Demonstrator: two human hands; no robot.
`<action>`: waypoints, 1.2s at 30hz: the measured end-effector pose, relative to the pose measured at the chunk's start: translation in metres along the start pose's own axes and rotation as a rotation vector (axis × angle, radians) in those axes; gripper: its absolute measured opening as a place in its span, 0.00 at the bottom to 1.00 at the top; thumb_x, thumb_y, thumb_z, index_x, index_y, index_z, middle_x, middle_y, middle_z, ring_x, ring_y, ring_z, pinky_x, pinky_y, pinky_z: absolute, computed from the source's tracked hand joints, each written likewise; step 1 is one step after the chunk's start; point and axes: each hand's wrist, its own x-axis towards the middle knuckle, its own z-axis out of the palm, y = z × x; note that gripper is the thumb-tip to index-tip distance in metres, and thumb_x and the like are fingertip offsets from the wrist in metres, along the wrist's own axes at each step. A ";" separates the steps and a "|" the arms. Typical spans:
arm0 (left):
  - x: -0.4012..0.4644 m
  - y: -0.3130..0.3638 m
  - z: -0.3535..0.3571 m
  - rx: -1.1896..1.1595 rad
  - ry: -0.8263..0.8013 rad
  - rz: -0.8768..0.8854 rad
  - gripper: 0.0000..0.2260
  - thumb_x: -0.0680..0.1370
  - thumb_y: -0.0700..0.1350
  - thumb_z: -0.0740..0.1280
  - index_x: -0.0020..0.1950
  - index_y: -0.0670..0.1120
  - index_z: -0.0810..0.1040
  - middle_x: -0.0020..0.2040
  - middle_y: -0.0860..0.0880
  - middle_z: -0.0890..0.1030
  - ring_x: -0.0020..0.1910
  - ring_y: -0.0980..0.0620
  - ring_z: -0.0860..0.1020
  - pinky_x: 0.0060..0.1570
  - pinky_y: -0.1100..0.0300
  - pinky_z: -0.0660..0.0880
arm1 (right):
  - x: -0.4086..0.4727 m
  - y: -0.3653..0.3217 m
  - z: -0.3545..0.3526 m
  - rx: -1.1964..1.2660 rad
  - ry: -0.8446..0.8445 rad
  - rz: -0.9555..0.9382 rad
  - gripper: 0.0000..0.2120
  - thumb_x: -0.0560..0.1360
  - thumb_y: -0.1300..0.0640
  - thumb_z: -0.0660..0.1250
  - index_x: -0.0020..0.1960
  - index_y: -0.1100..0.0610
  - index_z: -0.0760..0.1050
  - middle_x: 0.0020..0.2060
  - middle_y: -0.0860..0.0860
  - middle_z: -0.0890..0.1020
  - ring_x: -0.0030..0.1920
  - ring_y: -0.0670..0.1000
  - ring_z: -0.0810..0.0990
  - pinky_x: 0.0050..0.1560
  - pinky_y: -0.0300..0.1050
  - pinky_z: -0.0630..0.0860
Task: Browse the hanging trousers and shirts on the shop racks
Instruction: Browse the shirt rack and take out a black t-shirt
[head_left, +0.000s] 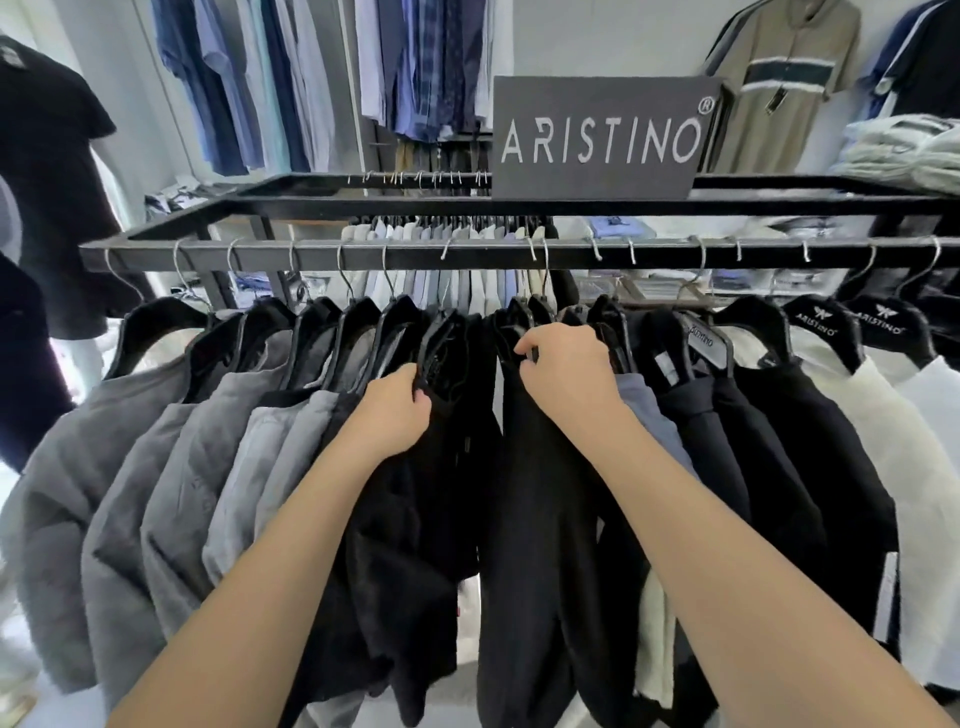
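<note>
A black metal rack (363, 257) carries a row of garments on black hangers: grey ones (171, 457) at the left, black ones in the middle, white ones (893, 415) at the right. My left hand (392, 415) grips the edge of a black garment (415, 519) just left of centre. My right hand (566, 371) grips the top of the neighbouring black garment (535, 519) near its hanger. A narrow gap shows between the two garments.
A dark ARISTINO sign (597, 137) stands on the rack's top frame. Blue and striped shirts (322, 78) hang on the back wall. A beige polo (784, 78) hangs at the back right above folded clothes (904, 150). A dark shirt on a mannequin (47, 182) stands left.
</note>
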 end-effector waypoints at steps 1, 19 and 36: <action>0.000 0.001 0.001 0.012 0.008 -0.006 0.07 0.82 0.43 0.55 0.51 0.40 0.68 0.44 0.43 0.76 0.38 0.46 0.72 0.36 0.55 0.67 | -0.001 0.000 0.000 0.012 -0.002 -0.008 0.15 0.77 0.61 0.64 0.59 0.50 0.81 0.52 0.53 0.83 0.50 0.56 0.82 0.48 0.49 0.81; 0.016 0.051 0.001 0.038 0.216 -0.137 0.03 0.78 0.38 0.61 0.49 0.38 0.71 0.50 0.39 0.75 0.46 0.41 0.74 0.41 0.56 0.66 | -0.032 -0.015 -0.005 -0.013 -0.050 -0.033 0.15 0.77 0.63 0.63 0.64 0.59 0.71 0.66 0.58 0.70 0.64 0.59 0.71 0.51 0.50 0.72; -0.081 -0.018 0.061 -0.262 0.359 -0.335 0.20 0.75 0.31 0.61 0.64 0.44 0.75 0.57 0.48 0.80 0.51 0.59 0.76 0.47 0.71 0.70 | -0.072 -0.025 0.047 -0.295 -0.288 -0.235 0.11 0.76 0.58 0.65 0.57 0.56 0.72 0.52 0.53 0.80 0.52 0.56 0.80 0.55 0.49 0.69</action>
